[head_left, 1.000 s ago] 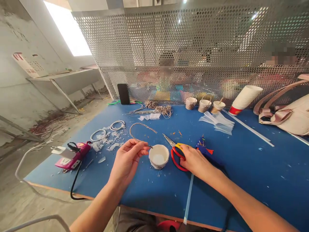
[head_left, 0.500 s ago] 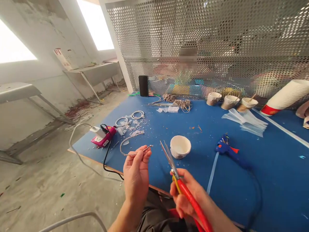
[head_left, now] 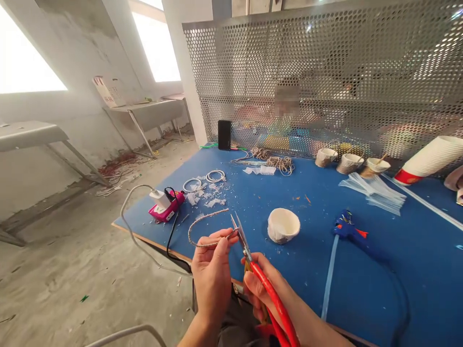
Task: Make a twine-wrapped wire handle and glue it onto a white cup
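Observation:
My left hand [head_left: 214, 267] pinches a thin twisted cord [head_left: 193, 232] near one end, and the rest of it curves out over the blue table. In my right hand [head_left: 258, 284] is a pair of scissors [head_left: 278, 303] with red handles, gripped below the pivot. The slightly parted blades stand at the cord's short end, just past my left fingertips; whether they touch it I cannot tell. A white paper cup [head_left: 284, 225] with a wrapped outside stands just beyond the scissors.
White scraps and rings [head_left: 216, 176] lie behind the cord, near a pink power strip [head_left: 166, 207]. A blue glue gun [head_left: 346, 226] rests at right with a cable. Farther back are cord bundles [head_left: 280, 164], clear strips [head_left: 374, 190], small cups [head_left: 326, 157] and stacked cups [head_left: 432, 159] before a perforated screen [head_left: 318, 62].
The scissors have moved left, bringing their blades from beside the cup to the cord's end. My left hand still holds the cord. The whole view has shifted slightly.

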`<state>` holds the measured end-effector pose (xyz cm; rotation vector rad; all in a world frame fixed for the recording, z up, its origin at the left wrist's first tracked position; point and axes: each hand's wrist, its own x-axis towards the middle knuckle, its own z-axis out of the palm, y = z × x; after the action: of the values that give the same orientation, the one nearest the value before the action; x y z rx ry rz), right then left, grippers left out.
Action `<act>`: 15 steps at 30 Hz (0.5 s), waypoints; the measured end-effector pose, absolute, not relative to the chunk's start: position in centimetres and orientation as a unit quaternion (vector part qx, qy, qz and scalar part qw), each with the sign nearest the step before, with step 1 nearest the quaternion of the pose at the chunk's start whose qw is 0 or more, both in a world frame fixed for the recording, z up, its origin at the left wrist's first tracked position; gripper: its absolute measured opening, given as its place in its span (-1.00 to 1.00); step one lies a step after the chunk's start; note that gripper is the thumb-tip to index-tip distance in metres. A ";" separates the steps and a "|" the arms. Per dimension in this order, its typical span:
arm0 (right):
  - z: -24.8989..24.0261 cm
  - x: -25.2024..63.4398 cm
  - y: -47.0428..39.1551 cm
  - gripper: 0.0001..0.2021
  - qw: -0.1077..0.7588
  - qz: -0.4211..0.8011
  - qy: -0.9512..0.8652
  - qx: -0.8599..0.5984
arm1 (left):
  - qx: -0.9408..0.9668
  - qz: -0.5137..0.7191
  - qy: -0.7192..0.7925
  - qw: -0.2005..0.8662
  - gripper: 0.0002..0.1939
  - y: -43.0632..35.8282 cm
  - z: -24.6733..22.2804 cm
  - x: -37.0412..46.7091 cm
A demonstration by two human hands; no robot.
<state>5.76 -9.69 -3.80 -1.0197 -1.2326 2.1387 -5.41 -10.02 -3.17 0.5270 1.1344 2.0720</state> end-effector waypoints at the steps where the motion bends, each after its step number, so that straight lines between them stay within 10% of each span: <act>1: -3.6 5.8 -9.7 -0.36 0.231 0.781 -0.450 -0.366 | 0.210 0.798 0.444 0.350 -0.85 -10.1 -3.2 -5.4; 15: -2.6 6.9 -9.2 -0.47 0.210 0.779 -0.479 -0.347 | 0.310 0.750 0.501 0.300 -0.88 -10.4 -3.8 -6.2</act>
<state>6.87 -9.21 -2.57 -0.9663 -1.3315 2.1653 -6.24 -10.38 -3.75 0.8230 1.3306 1.9909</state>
